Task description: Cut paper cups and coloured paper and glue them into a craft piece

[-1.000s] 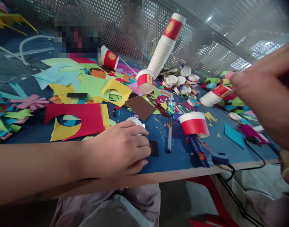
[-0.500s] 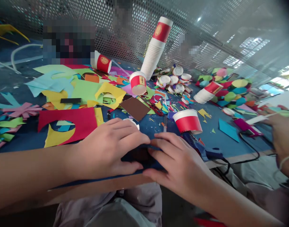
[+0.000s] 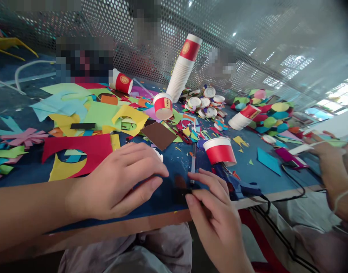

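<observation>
My left hand (image 3: 117, 184) lies on the blue table (image 3: 168, 167) near its front edge, fingers curled together and thumb stretched toward the right. A white disc (image 3: 159, 154) peeks out beyond its fingers; whatever is under the palm is hidden. My right hand (image 3: 216, 216) reaches up from below the table edge. Its fingertips pinch a small black paper piece (image 3: 181, 195) lying on the table between the two hands.
Just right of my hands lie a blue glue gun (image 3: 239, 186) with its cable, an upturned red-and-white paper cup (image 3: 219, 151) and a pen (image 3: 193, 165). Coloured paper scraps, a red sheet (image 3: 85, 146) and a leaning cup stack (image 3: 182, 70) crowd the table. Another person's hand (image 3: 330, 159) works at the right.
My right hand came down from close to the camera to the table edge and took hold of the black piece. My left hand slid slightly left, uncovering it.
</observation>
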The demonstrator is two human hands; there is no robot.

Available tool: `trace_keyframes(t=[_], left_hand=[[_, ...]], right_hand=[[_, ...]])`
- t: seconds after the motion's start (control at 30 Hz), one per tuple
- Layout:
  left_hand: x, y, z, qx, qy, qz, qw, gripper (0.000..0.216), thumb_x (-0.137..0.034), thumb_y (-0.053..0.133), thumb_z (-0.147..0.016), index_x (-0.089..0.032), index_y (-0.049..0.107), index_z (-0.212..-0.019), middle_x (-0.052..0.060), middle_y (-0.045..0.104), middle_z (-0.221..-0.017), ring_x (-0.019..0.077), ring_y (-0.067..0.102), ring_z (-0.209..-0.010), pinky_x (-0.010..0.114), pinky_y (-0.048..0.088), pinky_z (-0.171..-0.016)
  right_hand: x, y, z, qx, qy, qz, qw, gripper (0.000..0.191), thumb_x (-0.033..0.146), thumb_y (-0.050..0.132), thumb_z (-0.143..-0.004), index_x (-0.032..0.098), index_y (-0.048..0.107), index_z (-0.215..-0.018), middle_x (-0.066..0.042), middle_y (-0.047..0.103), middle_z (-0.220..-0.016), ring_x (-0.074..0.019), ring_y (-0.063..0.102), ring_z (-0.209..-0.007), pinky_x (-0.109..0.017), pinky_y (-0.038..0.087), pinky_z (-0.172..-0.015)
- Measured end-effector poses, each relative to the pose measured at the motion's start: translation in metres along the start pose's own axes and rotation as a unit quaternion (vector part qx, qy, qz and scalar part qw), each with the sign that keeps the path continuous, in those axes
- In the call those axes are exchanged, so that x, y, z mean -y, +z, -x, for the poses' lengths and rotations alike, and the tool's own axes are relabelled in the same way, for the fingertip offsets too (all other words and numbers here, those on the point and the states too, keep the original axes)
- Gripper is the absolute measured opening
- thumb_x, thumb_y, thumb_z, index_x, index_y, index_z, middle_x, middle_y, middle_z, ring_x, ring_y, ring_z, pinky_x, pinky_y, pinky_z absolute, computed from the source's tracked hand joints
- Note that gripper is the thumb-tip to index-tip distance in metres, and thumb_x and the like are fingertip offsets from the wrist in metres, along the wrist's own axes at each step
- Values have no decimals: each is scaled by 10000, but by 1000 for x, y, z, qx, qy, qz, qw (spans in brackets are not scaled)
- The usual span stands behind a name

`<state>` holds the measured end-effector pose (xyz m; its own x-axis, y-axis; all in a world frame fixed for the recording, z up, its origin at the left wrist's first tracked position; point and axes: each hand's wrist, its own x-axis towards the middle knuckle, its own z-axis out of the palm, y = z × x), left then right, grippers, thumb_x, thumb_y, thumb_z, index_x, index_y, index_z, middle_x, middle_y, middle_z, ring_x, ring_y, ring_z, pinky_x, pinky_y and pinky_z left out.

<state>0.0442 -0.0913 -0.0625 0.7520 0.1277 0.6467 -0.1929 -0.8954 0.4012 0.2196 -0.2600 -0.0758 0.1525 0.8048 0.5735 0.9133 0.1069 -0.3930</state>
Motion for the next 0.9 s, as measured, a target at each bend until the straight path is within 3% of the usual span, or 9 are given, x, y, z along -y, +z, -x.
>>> trace_keyframes(t=[0.1, 0.2, 0.33, 0.53, 0.9], left_hand=[[-3, 3, 0, 28, 30, -25, 999, 146, -134, 496, -938, -174, 633, -969, 32, 674, -935, 181, 606, -948, 337, 457, -861], [-3, 9, 3, 45, 42, -62, 996, 156, -191, 519, -934, -179, 672, -959, 44, 701, -997, 223, 605, -1020, 366, 448, -879], [-2, 12, 4, 72, 60, -86, 992, 173, -226, 533, -928, -186, 691, -984, 38, 725, -1073, 249, 589, -1131, 381, 421, -955], [-3, 13, 0, 112, 65, -67, 989, 202, -268, 534, -938, -179, 693, -1026, 16, 755, -1068, 235, 616, -1127, 374, 425, -956], [-7, 14, -2, 152, 44, -86, 984, 346, -372, 516, -955, -162, 644, -1199, 42, 733, -1127, 262, 617, -1142, 416, 455, -963]], right_hand=[[2, 15, -2, -35, 42, 71, 996, 177, 172, 574, -908, 201, 607, -736, -112, 679, -1094, -325, 540, -1179, -551, 453, -959], [2, 23, -2, -93, 37, 147, 984, 91, 235, 636, -880, 187, 631, -804, -141, 691, -1071, -386, 542, -1159, -621, 431, -946], [2, 22, 6, -119, -24, 147, 982, 87, 187, 640, -872, 172, 666, -954, -138, 696, -1085, -358, 549, -1179, -533, 438, -971], [-3, 23, 22, -86, -125, 147, 977, 218, 238, 601, -880, 181, 723, -1051, -46, 773, -1025, -312, 573, -1074, -470, 395, -941], [-4, 23, 21, -60, -103, 117, 986, 253, 219, 542, -882, 185, 722, -1057, -29, 774, -1032, -263, 588, -1024, -426, 407, -950]])
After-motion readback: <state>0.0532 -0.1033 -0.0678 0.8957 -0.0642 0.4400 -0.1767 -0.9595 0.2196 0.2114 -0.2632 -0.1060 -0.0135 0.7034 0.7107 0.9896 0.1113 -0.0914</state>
